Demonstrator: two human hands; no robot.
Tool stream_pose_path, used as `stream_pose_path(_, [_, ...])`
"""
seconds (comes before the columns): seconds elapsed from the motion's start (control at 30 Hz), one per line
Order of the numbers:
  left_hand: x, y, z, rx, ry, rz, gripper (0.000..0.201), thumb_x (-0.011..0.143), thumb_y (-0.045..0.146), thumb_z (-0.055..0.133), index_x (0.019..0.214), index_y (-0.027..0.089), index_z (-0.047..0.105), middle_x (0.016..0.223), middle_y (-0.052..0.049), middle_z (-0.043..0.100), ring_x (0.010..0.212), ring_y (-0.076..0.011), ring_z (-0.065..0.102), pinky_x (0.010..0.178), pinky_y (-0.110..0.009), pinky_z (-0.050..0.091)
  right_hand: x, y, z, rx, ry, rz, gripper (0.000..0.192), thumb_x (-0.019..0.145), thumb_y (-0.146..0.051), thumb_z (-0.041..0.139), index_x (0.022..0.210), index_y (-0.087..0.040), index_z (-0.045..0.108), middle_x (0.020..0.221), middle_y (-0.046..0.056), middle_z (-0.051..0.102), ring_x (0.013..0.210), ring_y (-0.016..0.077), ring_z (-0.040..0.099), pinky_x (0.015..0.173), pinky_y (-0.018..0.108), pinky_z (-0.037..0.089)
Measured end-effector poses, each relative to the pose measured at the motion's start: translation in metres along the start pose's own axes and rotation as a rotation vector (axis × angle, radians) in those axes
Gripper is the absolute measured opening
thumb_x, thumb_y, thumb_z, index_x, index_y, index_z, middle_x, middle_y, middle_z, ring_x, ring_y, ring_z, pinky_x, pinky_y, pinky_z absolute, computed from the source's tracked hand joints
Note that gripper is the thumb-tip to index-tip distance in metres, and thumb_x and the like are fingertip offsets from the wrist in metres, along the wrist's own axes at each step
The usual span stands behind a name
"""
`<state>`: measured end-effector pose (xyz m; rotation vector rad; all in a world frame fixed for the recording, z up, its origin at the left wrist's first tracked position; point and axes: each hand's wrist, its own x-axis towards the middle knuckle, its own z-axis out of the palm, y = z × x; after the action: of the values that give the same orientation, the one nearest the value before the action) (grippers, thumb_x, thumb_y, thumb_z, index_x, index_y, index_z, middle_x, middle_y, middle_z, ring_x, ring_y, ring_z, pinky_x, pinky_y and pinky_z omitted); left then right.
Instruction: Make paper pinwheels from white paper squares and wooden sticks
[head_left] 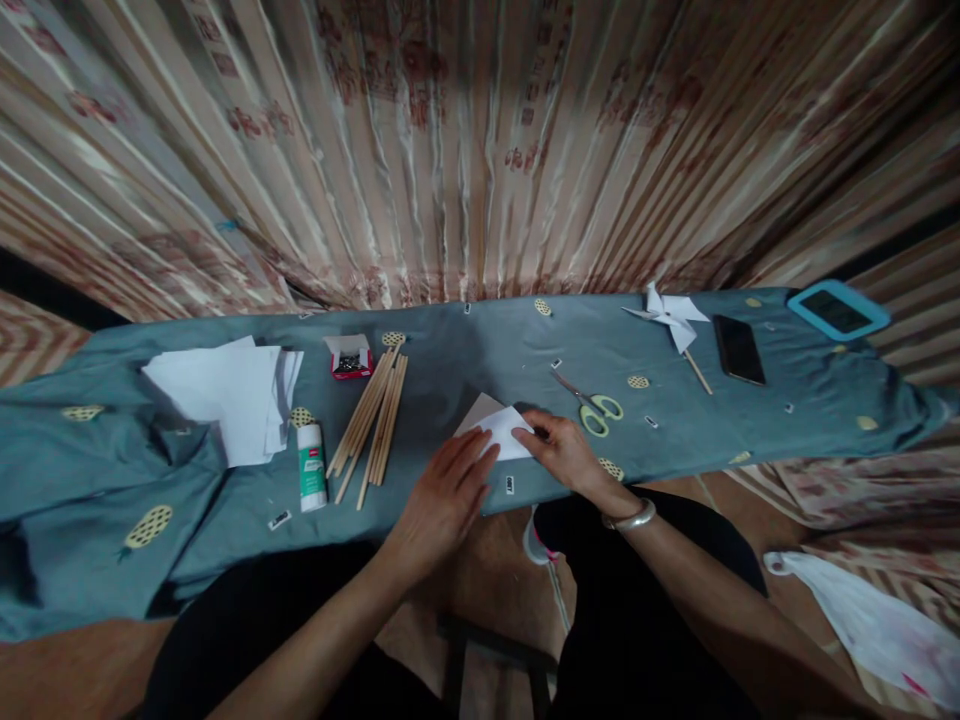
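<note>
A white sheet of paper [504,432], partly folded over, lies on the cloth-covered table in front of me. My left hand [450,485] rests on its left side with the fingers stretched out flat. At the right corner, my right hand [559,447] pinches the paper's edge between thumb and fingers. Green-handled scissors [592,405] lie just beyond my right hand. To the left of the paper are several wooden sticks [379,420] in a loose bundle. Parts of the paper are hidden under my fingers.
On the left are a stack of white paper [225,395], a glue stick [311,468] and a red box of small metal pieces [349,358]. A paper pinwheel [675,318], a phone [739,348] and a blue-framed device [840,308] lie right. A curtain [465,150] hangs behind.
</note>
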<state>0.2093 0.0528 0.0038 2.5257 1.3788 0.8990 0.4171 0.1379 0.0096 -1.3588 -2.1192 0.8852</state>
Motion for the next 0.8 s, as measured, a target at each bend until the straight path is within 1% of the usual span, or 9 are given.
stream_pose_path(0.07, [-0.003, 0.007, 0.008, 0.029, -0.053, 0.053, 0.048, 0.092, 0.018, 0.053, 0.138, 0.013, 0.040, 0.141, -0.016, 0.052, 0.138, -0.0283, 0.041, 0.109, -0.051, 0.041, 0.005, 0.002, 0.003, 0.017, 0.001, -0.002, 0.020, 0.089, -0.031, 0.056, 0.099, -0.018, 0.069, 0.080, 0.002, 0.073, 0.069, 0.0183, 0.067, 0.065, 0.029, 0.053])
stream_pose_path(0.13, [-0.006, 0.011, 0.014, 0.048, -0.110, 0.034, 0.057, 0.088, 0.020, 0.061, 0.139, 0.011, 0.038, 0.143, -0.019, 0.050, 0.141, -0.0308, 0.036, 0.111, -0.053, 0.038, 0.007, 0.003, 0.006, 0.030, 0.032, -0.005, 0.022, 0.088, -0.030, 0.057, 0.106, -0.019, 0.066, 0.091, 0.004, 0.075, 0.080, 0.0202, 0.070, 0.071, 0.031, 0.055])
stream_pose_path(0.23, [-0.010, 0.013, 0.018, 0.059, -0.173, -0.004, 0.070, 0.082, 0.026, 0.070, 0.139, 0.008, 0.036, 0.145, -0.023, 0.046, 0.142, -0.0345, 0.033, 0.111, -0.056, 0.037, 0.007, 0.003, 0.011, 0.021, 0.087, -0.026, 0.030, 0.088, -0.030, 0.059, 0.116, -0.020, 0.062, 0.104, 0.007, 0.074, 0.092, 0.0222, 0.071, 0.080, 0.034, 0.057])
stream_pose_path(0.33, [-0.014, 0.014, 0.018, 0.070, -0.215, -0.002, 0.075, 0.079, 0.031, 0.073, 0.139, 0.005, 0.036, 0.145, -0.026, 0.044, 0.140, -0.0379, 0.035, 0.111, -0.057, 0.036, 0.008, 0.004, 0.016, -0.022, 0.112, -0.071, 0.032, 0.089, -0.032, 0.058, 0.119, -0.020, 0.060, 0.111, 0.009, 0.072, 0.099, 0.0230, 0.070, 0.087, 0.037, 0.056])
stream_pose_path(0.5, [-0.017, 0.014, 0.017, 0.095, -0.244, 0.003, 0.073, 0.081, 0.030, 0.070, 0.140, 0.004, 0.035, 0.148, -0.024, 0.042, 0.141, -0.0394, 0.032, 0.110, -0.060, 0.034, 0.011, 0.005, 0.018, -0.134, 0.116, -0.144, 0.029, 0.093, -0.033, 0.054, 0.119, -0.021, 0.061, 0.113, 0.010, 0.071, 0.101, 0.0253, 0.067, 0.092, 0.042, 0.054])
stream_pose_path(0.67, [-0.019, 0.014, 0.016, 0.086, -0.269, -0.001, 0.068, 0.084, 0.028, 0.066, 0.140, 0.004, 0.035, 0.149, -0.023, 0.040, 0.142, -0.0394, 0.029, 0.111, -0.062, 0.032, 0.014, 0.004, 0.019, -0.229, 0.120, -0.248, 0.032, 0.095, -0.032, 0.049, 0.122, -0.018, 0.058, 0.112, 0.011, 0.070, 0.098, 0.0266, 0.066, 0.090, 0.043, 0.054])
stream_pose_path(0.8, [-0.020, 0.013, 0.017, 0.065, -0.274, -0.016, 0.066, 0.087, 0.031, 0.062, 0.142, 0.007, 0.034, 0.150, -0.023, 0.039, 0.143, -0.0378, 0.027, 0.112, -0.061, 0.031, 0.014, 0.005, 0.022, -0.264, 0.114, -0.282, 0.035, 0.097, -0.032, 0.045, 0.128, -0.018, 0.055, 0.113, 0.012, 0.069, 0.099, 0.0270, 0.064, 0.089, 0.044, 0.053])
